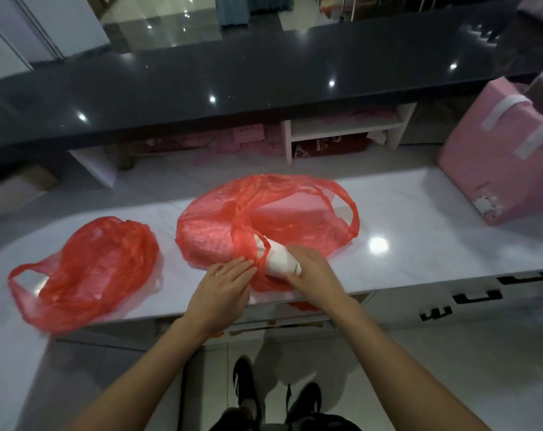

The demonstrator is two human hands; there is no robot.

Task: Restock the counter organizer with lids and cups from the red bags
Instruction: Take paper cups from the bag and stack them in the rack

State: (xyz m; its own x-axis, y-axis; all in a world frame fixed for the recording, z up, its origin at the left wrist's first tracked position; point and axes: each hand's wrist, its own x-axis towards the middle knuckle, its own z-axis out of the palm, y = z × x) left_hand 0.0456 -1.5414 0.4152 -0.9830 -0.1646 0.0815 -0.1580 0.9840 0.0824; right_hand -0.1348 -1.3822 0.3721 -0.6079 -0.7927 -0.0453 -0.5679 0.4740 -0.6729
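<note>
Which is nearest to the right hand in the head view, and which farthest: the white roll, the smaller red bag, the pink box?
1. White roll: gripped by the right hand, at the mouth of the big red bag.
2. Smaller red bag: on the left of the counter.
3. Pink box: far right, at the back.

Dim indoor light; ceiling lamps glare on the white counter (419,219) (edges bend, slight blur).

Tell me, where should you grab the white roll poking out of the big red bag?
Grip the white roll around its bare near end, coming from the right. That end sticks out of the big red bag toward the counter edge, where the right hand wraps it.
</note>
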